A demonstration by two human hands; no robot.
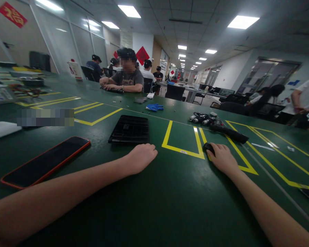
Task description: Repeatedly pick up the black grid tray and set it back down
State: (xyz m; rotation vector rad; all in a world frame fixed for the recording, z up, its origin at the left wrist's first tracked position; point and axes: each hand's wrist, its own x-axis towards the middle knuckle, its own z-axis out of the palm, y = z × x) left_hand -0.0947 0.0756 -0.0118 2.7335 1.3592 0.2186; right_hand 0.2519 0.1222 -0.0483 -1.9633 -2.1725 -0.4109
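Note:
My left hand (pixel 142 158) rests on the green table in a loose fist, fingers curled under, with no object showing in it. Just beyond it lies a flat black ribbed plastic panel (pixel 130 129), which the hand seems close to; whether they touch I cannot tell. To the right, my right hand (pixel 223 157) is closed round a small black rounded object (pixel 209 148), mostly covered by the fingers and set over a yellow tape line. Past that hand lies a bundle of black and silver cylindrical parts with cables (pixel 204 118), beside a long black bar-shaped piece (pixel 230 133).
A phone with an orange-red edge (pixel 46 161) lies at left. Yellow tape outlines (pixel 182 151) mark the table. Farther off are blue gloves (pixel 155 107), a white bottle (pixel 74 70) and a metal bowl (pixel 32 81). A person (pixel 127 73) works across the table.

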